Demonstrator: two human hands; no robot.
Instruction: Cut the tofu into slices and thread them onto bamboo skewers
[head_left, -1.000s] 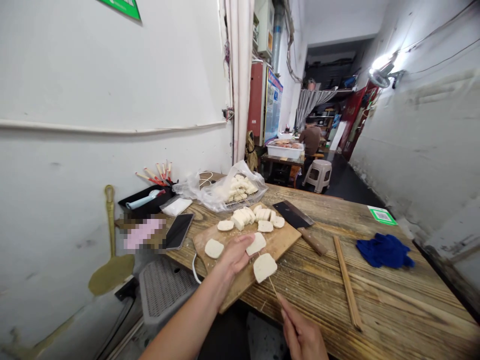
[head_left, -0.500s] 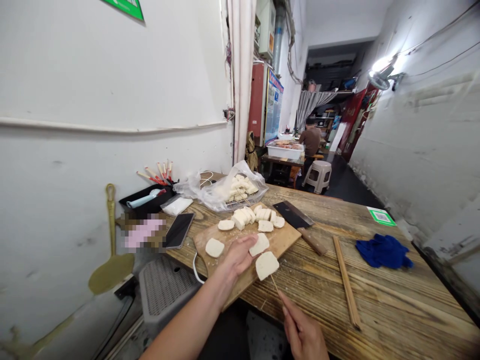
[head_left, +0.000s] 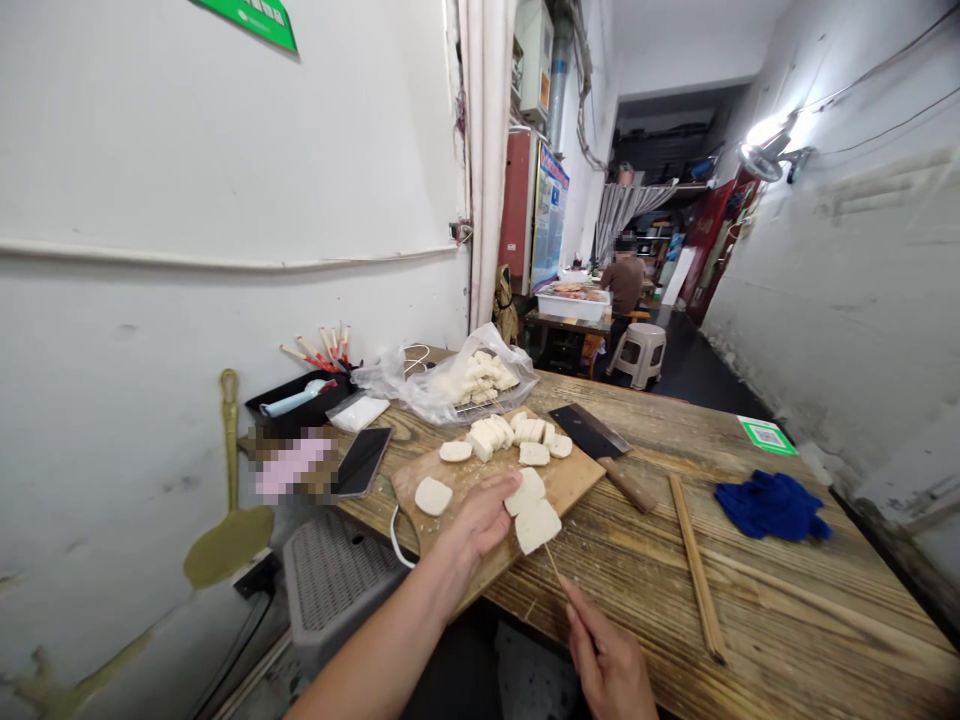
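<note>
My right hand (head_left: pixel 609 650) is closed around a thin wooden skewer (head_left: pixel 553 562) near the table's front edge. On the skewer's far end sits a pale white slice (head_left: pixel 538 527), maybe steamed bun or tofu. My left hand (head_left: pixel 484 515) pinches a second pale slice (head_left: pixel 525 490) above the cutting board (head_left: pixel 574 480). The two slices meet or overlap at their edges. More slices (head_left: pixel 491 435) stand in a row at the board's far side, and a single slice (head_left: pixel 433 496) lies at its left.
A cleaver (head_left: pixel 592 432) lies beside the board's right end. Further right are bundled wooden sticks (head_left: pixel 697 570) and a blue cloth (head_left: pixel 772 505). Behind the board, a plastic bag (head_left: pixel 442 392) holds skewered slices. A phone (head_left: pixel 361 462) lies left; a person (head_left: pixel 625 280) sits far back.
The slice in my left hand and the skewered slice have come together, closing the small gap between them. The view has shifted slightly.
</note>
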